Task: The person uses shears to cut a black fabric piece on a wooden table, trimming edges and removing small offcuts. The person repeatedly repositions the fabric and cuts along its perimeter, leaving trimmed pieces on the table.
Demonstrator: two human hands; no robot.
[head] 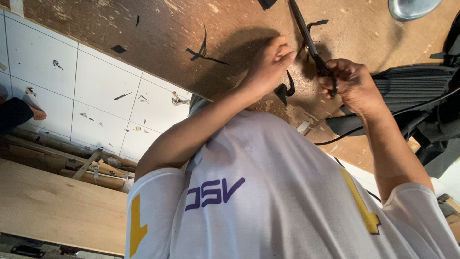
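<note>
black strip [306, 36] (long, narrow) is laid across the brown wooden board [158, 33] | right hand [352, 86]: fingers curled tight, strip's near end pinched | left hand [270, 64]: fingers bunched together just beside strip, grip cannot be told | black scraps [203, 52] scattered on board | dark ribbed material [412, 86] at board's edge beside right hand

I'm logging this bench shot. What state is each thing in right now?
Left hand: closed, pinching a black strip.
Right hand: closed on a black strap.
Strap: long, held taut up across the board.
Brown board: scratched, littered with black scraps.
Black ribbed material: piled at the board's edge.
White tiles: strewn with offcuts.
</note>
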